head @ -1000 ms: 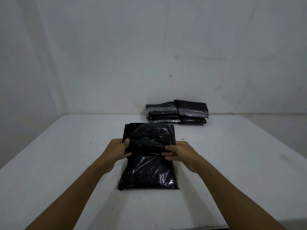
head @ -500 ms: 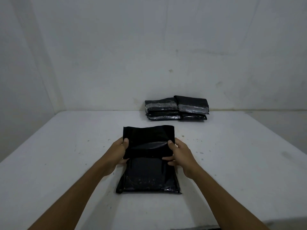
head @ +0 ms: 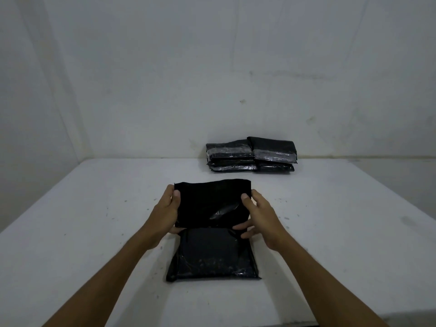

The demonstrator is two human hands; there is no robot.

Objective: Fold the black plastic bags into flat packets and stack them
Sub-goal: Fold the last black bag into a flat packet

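A black plastic bag (head: 212,253) lies on the white table (head: 94,232) in front of me, its near part bulging flat on the surface. Its far flap (head: 207,199) stands raised toward me. My left hand (head: 165,213) grips the flap's left edge, thumb on the front near the top corner. My right hand (head: 259,215) grips the right edge the same way, its fingers behind the flap. At the back of the table, against the wall, sit two stacks of folded black packets (head: 251,155), side by side.
White walls close off the table at the back and on the left. The table's near edge (head: 306,323) runs along the bottom right. Bare table surface spreads to both sides of the bag.
The flap lay nearly flat a second ago. Both hands have slid up its side edges and lifted it upright toward me.
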